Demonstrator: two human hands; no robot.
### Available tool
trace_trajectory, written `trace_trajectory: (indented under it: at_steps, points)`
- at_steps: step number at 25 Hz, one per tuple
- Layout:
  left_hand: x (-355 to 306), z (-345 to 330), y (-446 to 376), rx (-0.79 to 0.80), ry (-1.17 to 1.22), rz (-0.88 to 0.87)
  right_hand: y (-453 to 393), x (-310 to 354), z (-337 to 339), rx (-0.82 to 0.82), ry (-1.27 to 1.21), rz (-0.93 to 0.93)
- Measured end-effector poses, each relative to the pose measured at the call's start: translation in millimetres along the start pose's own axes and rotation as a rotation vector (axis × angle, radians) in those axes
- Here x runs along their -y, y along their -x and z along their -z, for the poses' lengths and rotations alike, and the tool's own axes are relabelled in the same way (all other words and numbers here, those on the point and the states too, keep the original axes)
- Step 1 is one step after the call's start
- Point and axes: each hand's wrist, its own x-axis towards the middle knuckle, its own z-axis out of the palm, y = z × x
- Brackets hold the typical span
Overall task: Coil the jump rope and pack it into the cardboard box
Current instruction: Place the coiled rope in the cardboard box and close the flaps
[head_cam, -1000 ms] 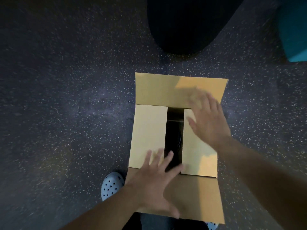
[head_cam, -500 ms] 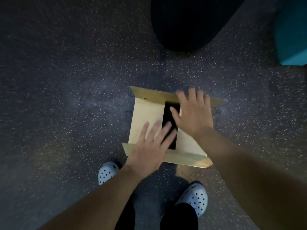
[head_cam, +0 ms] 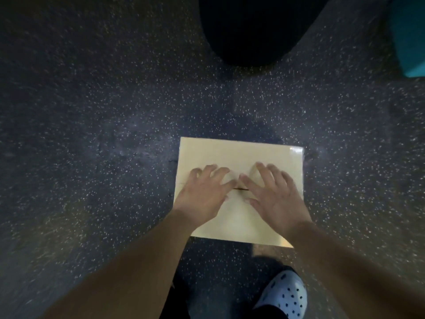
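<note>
Cardboard box lay on the speckled floor, flaps folded shut. Left hand and right hand pressed flat, fingers spread, on either side of the centre seam. Jump rope was not visible, presumably inside. Closing step appeared in hand; next, judged: sealing or releasing.

Closed cardboard box hides the jump rope; shoe cut off below.
</note>
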Motion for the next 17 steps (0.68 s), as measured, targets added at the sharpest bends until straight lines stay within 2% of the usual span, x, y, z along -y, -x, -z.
trace_trajectory:
  at_steps: [3,11,17]
  points:
    - [-1,-20,-2,-0.017,-0.059,0.015,-4,-2,-18,0.008,0.034,-0.018]
    - [-2,-2,-12,-0.021,-0.011,0.032,-3,3,-10,0.021,0.082,0.028]
    - [-6,16,3,-0.071,0.195,0.127,3,8,21,0.008,-0.077,0.000]
